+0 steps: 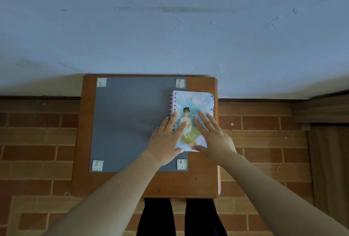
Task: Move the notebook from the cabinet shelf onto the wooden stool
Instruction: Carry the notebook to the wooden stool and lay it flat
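The notebook point(191, 120) lies flat on the wooden stool point(200, 181), near its right edge. Left hand point(166, 139) and right hand point(212, 137) rest on it, fingers spread flat, gripping nothing; a sideways nudge could slide it off.

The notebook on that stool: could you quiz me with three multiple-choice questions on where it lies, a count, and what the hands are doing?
1. Where on the stool does the notebook lie?
A. right side
B. left side
C. hanging off the front

2. How many tape squares hold the grey sheet?
A. two
B. four
C. six

3. What are the hands doing?
A. lifting the notebook clear
C. off the notebook
B. lying flat on its cover

Answers: 1 A, it overlaps the sheet's right edge. 2 B, one square at each corner. 3 B, left hand and right hand rest with fingers spread on the cover.
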### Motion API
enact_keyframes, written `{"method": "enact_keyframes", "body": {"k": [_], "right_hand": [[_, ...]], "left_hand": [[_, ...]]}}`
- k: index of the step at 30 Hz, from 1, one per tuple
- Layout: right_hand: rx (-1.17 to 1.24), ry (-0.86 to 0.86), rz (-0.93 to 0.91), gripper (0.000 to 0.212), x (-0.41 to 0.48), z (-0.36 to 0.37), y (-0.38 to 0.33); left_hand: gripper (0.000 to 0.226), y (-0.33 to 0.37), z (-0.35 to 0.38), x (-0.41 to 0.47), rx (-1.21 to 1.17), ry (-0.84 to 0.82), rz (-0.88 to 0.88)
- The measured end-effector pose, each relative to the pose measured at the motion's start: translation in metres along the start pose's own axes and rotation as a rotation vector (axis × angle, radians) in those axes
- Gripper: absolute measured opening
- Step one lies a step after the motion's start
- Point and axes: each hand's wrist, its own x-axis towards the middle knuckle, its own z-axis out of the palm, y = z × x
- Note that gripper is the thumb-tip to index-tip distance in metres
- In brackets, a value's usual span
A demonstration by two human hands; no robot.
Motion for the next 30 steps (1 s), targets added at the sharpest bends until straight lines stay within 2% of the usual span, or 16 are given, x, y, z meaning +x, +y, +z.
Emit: {"method": "enact_keyframes", "body": {"k": [4, 12, 20, 30], "right_hand": [[0.012, 0.015, 0.038, 0.086, 0.003, -0.007, 0.005], [0.188, -0.004, 0.019, 0.084, -0.014, 0.008, 0.0], [0.132, 0.007, -0.021, 0.08, -0.008, 0.009, 0.007], [0.077, -0.013, -0.051, 0.08, 0.006, 0.0, 0.014]], "left_hand": [[0.079, 0.007, -0.004, 0.009, 0.016, 0.046, -0.004], [0.08, 0.012, 0.006, 0.003, 0.0, 0.064, 0.026], [0.079, 0.008, 0.004, 0.007, 0.083, 0.097, 0.061], [0.075, 0.011, -0.006, 0.02, 0.036, 0.115, 0.074]]}}
